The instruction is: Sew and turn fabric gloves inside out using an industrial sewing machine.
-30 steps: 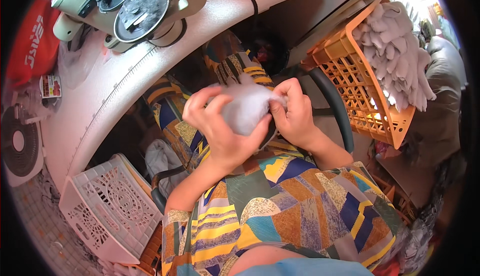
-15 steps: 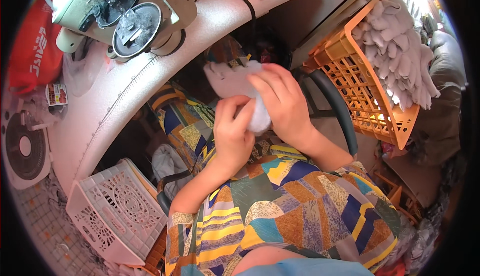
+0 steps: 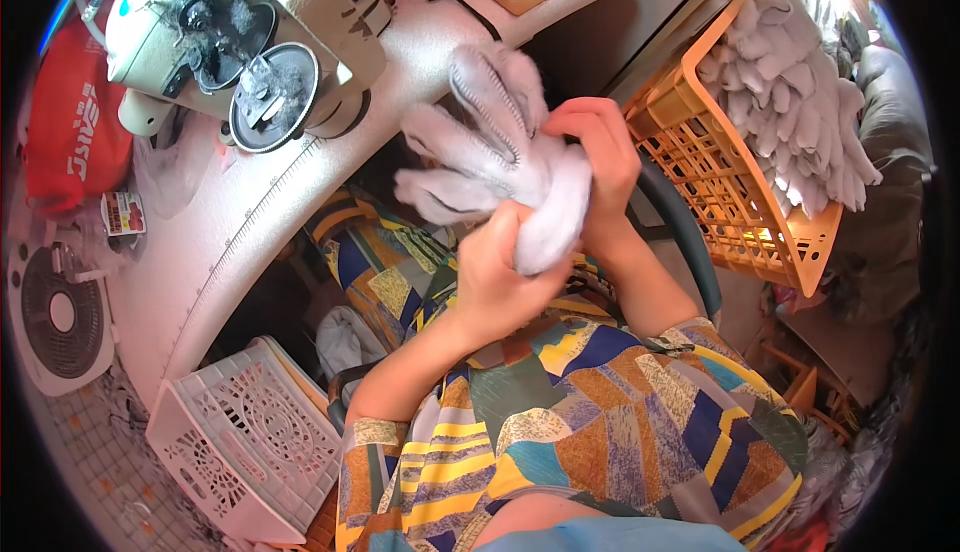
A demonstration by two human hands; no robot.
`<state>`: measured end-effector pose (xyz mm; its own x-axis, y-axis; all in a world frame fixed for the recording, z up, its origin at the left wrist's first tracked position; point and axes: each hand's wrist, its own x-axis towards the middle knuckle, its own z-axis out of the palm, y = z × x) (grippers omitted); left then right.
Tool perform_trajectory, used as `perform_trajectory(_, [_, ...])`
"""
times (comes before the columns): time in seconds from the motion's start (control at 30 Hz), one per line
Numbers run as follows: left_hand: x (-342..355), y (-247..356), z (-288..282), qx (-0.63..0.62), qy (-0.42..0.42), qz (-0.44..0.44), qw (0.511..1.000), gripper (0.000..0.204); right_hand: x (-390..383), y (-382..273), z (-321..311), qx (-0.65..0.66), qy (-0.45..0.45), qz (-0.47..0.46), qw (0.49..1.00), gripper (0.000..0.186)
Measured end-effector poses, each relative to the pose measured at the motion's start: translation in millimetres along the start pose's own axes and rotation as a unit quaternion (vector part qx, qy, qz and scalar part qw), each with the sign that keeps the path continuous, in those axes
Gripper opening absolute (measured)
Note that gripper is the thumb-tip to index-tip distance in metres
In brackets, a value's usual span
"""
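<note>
A fluffy pale grey glove (image 3: 480, 142) is held up over my lap, its fingers spread toward the far left and a dark stitched seam running along one of them. The cuff end is rolled or folded into a thick band. My left hand (image 3: 508, 277) grips that band from the near side, thumb pressed on top. At the band's far right side, my right hand (image 3: 603, 157) is closed with bent fingers on the glove; its fingertips are partly hidden behind the fabric.
A lint-covered sewing machine (image 3: 240, 42) stands on the white curved table (image 3: 240, 212) at far left. An orange crate (image 3: 740, 172) heaped with pale gloves (image 3: 790, 92) is at right. A white plastic basket (image 3: 250, 432) sits low left, near a small black-and-white fan (image 3: 65, 322).
The glove has been lifted and its fingers now fan out, where before it was a flatter bundle. Both hands have shifted slightly right; the view has moved a little.
</note>
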<state>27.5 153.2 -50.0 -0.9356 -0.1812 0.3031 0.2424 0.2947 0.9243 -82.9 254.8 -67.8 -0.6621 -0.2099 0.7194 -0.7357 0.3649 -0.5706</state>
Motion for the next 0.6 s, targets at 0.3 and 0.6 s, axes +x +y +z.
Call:
perform_trajectory(0.3, [53,-29,-5,0.065,0.426,0.142,0.891,0.035,13,-24,-1,0.007,0.074,-0.124,0.989,0.025])
perform_trajectory(0.6, [30,2,-18,0.241,0.145,0.267,0.922,0.029,35,-12,-13,0.049,0.032,-0.001,0.998,0.030])
